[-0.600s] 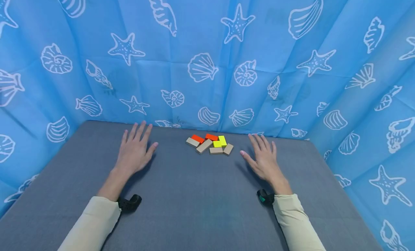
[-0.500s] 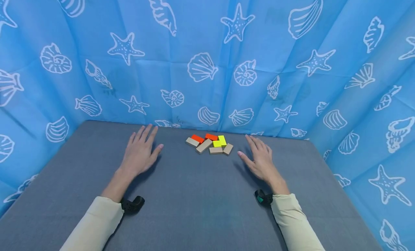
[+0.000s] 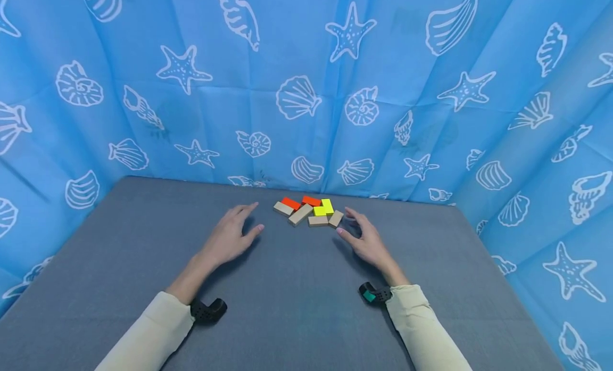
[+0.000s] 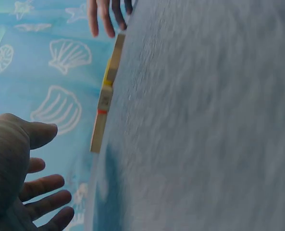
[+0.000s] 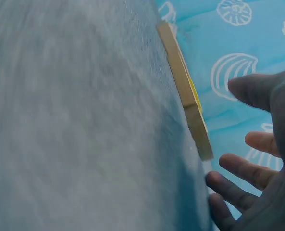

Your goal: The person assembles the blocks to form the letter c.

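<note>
Several small rectangular blocks lie in a loose cluster near the table's back edge in the head view. Two are red, like the red block (image 3: 312,201); a yellow block (image 3: 328,206) and another yellow block (image 3: 319,211) touch beside them. Plain wood blocks lie along the front, among them a wood block (image 3: 300,214) at an angle. My left hand (image 3: 229,238) hovers left of the cluster, fingers relaxed and thumb apart, holding nothing. On the other side my right hand (image 3: 367,244) has its fingertips close to the rightmost wood block (image 3: 336,219), also with nothing in its grasp.
A grey cloth covers the table (image 3: 297,307). Behind and to both sides hangs a blue curtain (image 3: 306,137) with white shells and starfish. Black wrist cameras are strapped to both wrists, including the left wrist camera (image 3: 208,311).
Both hands have moved inward toward the blocks, the left going right and the right going left. Their fingers are more bent than before. The blocks keep their arrangement.
</note>
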A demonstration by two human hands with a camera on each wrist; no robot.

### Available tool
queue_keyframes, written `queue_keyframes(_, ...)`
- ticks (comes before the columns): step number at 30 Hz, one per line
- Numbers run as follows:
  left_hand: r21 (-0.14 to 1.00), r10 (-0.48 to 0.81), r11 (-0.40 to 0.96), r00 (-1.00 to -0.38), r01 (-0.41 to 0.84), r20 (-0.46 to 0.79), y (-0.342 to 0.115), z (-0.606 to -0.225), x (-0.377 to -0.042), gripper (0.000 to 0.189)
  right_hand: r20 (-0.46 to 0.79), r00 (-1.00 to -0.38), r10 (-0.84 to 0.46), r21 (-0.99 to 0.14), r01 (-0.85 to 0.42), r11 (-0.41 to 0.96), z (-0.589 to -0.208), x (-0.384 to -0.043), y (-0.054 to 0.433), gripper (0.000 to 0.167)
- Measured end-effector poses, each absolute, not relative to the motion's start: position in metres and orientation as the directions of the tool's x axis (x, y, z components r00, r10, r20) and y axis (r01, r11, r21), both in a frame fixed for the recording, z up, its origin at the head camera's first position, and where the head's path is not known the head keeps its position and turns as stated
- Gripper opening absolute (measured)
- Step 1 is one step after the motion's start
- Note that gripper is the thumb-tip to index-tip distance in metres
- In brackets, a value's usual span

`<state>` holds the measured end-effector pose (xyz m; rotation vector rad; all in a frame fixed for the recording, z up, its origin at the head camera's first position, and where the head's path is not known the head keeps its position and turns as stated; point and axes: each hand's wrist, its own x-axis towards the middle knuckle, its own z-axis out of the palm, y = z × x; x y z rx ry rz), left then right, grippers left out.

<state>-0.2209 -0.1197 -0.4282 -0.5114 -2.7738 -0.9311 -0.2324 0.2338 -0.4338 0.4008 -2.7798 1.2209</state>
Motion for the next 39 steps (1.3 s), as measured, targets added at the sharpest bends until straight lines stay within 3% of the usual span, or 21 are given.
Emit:
queue_keyframes(6, 0.655, 0.287, 0.655, -0.926, 0.377, 0.246, -0.107, -0.433, -0.22, 0.059, 0.132, -0.977, -0.165, -0.773, -0.206, 0.6, -0.444, -0.238, 0.234, 0.066)
queue_keyframes(15, 0.79, 0.277, 0.528, -0.943, 0.311, 0.186, -0.079, -0.441, -0.234, 0.053, 0.142, -0.979, -0.148, -0.754, -0.203, 0.625, -0.448, -0.24, 0.23, 0.066)
queue_keyframes(26, 0.81, 0.182, 0.525, -0.964, 0.263, 0.196, -0.041, -0.449, -0.261, 0.042, 0.128, -0.976, -0.176, -0.68, -0.215, 0.701, -0.451, -0.24, 0.228, 0.069)
queue_keyframes(39, 0.825, 0.025, 0.537, -0.981, 0.174, 0.19, -0.022, -0.453, -0.268, 0.031, 0.102, -0.978, -0.183, -0.642, -0.205, 0.738, -0.449, -0.237, 0.226, 0.067)
